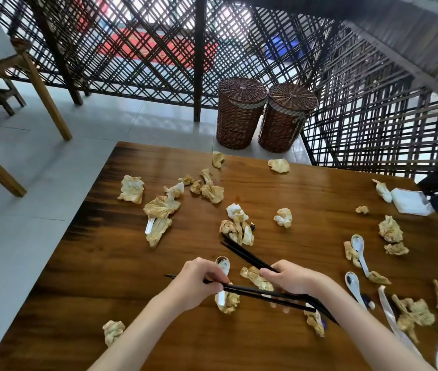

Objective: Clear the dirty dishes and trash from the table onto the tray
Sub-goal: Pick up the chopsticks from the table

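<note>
Several crumpled, stained napkins (162,207) lie scattered over the wooden table (100,263). My left hand (199,283) grips a pair of black chopsticks (260,293) lying across the near middle. My right hand (291,279) holds another pair of black chopsticks (242,254) that points up and left. A white ceramic spoon (223,265) lies just beyond my left hand, on a napkin. More white spoons (359,250) lie at the right among napkins. No tray is in view.
Two lidded wicker baskets (240,113) stand on the floor beyond the table's far edge. A lattice screen (159,49) closes off the back and right. Wooden chair legs (44,89) stand at the left. A clean white napkin stack (410,202) sits at the table's right edge.
</note>
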### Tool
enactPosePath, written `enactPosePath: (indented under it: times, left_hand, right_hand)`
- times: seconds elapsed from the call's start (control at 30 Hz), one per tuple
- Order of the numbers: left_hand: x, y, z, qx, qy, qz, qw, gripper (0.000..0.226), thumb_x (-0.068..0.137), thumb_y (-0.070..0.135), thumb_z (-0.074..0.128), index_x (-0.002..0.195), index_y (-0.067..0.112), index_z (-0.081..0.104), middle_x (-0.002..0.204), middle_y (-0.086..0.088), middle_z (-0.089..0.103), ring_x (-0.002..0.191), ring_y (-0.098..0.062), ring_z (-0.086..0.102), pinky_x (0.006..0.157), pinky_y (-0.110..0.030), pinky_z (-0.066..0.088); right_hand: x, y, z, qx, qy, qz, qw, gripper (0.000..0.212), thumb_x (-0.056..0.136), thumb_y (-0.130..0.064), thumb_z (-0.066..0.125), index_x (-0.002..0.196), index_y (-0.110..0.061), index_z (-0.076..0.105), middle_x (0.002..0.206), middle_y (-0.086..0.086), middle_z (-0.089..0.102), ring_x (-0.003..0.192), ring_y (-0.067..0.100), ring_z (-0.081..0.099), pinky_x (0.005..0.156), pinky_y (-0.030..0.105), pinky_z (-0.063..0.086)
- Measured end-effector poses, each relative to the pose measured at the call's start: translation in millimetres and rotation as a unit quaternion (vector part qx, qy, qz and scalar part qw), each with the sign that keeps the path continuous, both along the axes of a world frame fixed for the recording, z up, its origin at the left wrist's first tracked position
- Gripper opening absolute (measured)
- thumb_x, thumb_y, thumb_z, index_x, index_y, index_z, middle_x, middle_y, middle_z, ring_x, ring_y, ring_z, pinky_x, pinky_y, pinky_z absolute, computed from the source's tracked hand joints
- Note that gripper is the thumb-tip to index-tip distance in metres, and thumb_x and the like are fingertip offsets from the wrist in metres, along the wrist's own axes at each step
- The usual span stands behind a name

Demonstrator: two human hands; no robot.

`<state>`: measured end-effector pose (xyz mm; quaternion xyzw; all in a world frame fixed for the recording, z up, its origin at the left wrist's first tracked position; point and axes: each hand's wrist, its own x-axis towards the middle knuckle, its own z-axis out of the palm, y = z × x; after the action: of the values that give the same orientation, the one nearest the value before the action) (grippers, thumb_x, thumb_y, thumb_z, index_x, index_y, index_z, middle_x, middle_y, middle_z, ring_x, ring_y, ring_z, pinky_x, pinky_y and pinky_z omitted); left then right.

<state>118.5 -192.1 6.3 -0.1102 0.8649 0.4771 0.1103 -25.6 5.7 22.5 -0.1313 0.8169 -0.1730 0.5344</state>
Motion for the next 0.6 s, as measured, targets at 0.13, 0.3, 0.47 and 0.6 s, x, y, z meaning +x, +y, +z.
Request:
enactPosePath:
  times: [0.13, 0.3, 0.47, 0.6]
  left_hand:
    - [-0.9, -3.7, 1.4, -0.004, 0.0, -0.015, 1.0, 0.023, 0.083, 0.018, 0.068, 0.078, 0.041, 0.067, 0.087, 0.017, 0.064, 0.083, -0.001, 0.059, 0.071, -0.016, 0.051]
    - [-10.0, -9.0, 14.8, -0.034, 0.022, -0.052, 0.998, 0.01, 0.083, 0.023, 0.067, 0.085, 0.033, 0.07, 0.082, 0.019, 0.064, 0.079, 0.003, 0.059, 0.069, -0.013, 0.05]
    - [-27.5, -8.0, 26.3, -0.161, 0.018, -0.058, 0.985, 0.011, 0.08, 0.047, 0.063, 0.072, 0.039, 0.063, 0.065, 0.02, 0.06, 0.064, -0.001, 0.056, 0.055, -0.013, 0.039]
    - [-41.1, 0.9, 26.6, -0.182, 0.0, -0.022, 0.983, 0.011, 0.082, 0.048, 0.06, 0.073, 0.043, 0.061, 0.069, 0.02, 0.059, 0.064, 0.0, 0.053, 0.059, -0.016, 0.036]
  right_hand:
    - [13.2, -0.4, 5.5, 0.007, 0.019, -0.002, 1.0, 0.037, 0.094, -0.052, 0.041, 0.104, -0.019, 0.052, 0.065, -0.001, 0.067, 0.047, 0.011, 0.052, 0.047, 0.021, 0.042]
    - [18.6, 4.6, 8.7, -0.01, 0.035, -0.018, 0.999, 0.028, 0.094, -0.049, 0.044, 0.098, -0.023, 0.053, 0.06, -0.003, 0.056, 0.042, 0.009, 0.042, 0.043, 0.021, 0.035]
    - [5.2, 33.8, 12.5, -0.037, 0.031, -0.061, 0.997, 0.029, 0.093, -0.048, 0.048, 0.099, -0.021, 0.056, 0.057, -0.004, 0.052, 0.041, 0.01, 0.039, 0.041, 0.023, 0.033]
    - [-15.5, 72.5, 19.1, -0.032, 0.068, -0.052, 0.996, 0.03, 0.093, -0.049, 0.046, 0.095, -0.021, 0.057, 0.059, -0.004, 0.05, 0.039, 0.007, 0.04, 0.04, 0.021, 0.033]
